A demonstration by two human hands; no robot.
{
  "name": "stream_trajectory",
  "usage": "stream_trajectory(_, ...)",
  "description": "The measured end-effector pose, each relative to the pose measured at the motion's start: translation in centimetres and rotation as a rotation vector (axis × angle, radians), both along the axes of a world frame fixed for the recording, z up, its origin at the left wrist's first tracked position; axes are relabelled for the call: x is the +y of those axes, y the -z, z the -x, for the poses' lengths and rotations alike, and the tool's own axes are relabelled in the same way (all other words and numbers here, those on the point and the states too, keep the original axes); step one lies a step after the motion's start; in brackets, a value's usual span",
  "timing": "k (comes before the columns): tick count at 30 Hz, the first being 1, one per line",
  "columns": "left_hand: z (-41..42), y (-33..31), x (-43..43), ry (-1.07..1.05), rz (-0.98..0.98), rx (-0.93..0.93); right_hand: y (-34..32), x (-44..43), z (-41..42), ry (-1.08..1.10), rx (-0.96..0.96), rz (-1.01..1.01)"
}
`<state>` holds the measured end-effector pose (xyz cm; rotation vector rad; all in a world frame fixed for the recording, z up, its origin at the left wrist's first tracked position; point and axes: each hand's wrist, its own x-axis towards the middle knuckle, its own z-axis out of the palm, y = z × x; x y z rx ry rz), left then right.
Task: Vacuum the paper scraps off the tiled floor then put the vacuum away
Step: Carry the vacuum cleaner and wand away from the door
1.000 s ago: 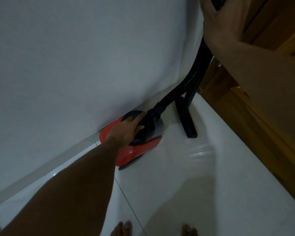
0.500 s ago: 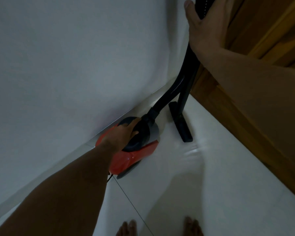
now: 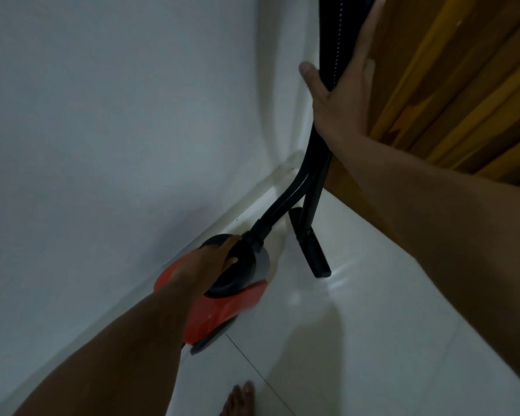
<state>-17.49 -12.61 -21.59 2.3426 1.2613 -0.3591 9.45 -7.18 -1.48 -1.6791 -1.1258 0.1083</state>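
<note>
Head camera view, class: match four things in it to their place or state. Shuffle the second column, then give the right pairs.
1 vacuum body
2 floor nozzle
3 left hand
4 right hand

A flat against the upright hose
B red, beside the wall
C black, on the white tile floor
D gripping the top of the vacuum body

Pairs: 1-B, 2-C, 3-D, 4-A

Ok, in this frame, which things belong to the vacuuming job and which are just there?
Job: red vacuum body, gripped at its black top by the left hand; black hose, with the right hand flat against it; floor nozzle; tiled floor.
Just there: white wall; wooden door; bare foot.
</note>
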Motion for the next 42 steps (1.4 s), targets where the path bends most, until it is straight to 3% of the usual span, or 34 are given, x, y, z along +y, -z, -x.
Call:
stream_trajectory(6, 2.3, -3.0, -4.8, -0.010, -0.008, -0.085, -2.6, -5.0, 2.2, 0.008, -0.029, -0.048)
stream_trajectory(17, 6.0, -10.8, -16.6, -0.012, -0.014, -0.078, -8.1, -17.0, 6.9, 0.013, -0.067, -0.083)
stream_trajectory(28, 15.0, -13.2, -27.8, -0.029, 0.015, -0.163, -10.9, -29.1, 15.4, 0.063, -0.020, -0.051)
stream_trajectory(42, 24.8, -14.9, -40.5, -0.021, -0.026, -0.139, -13.0, -44.9, 24.9, 0.013, -0.001, -0.157)
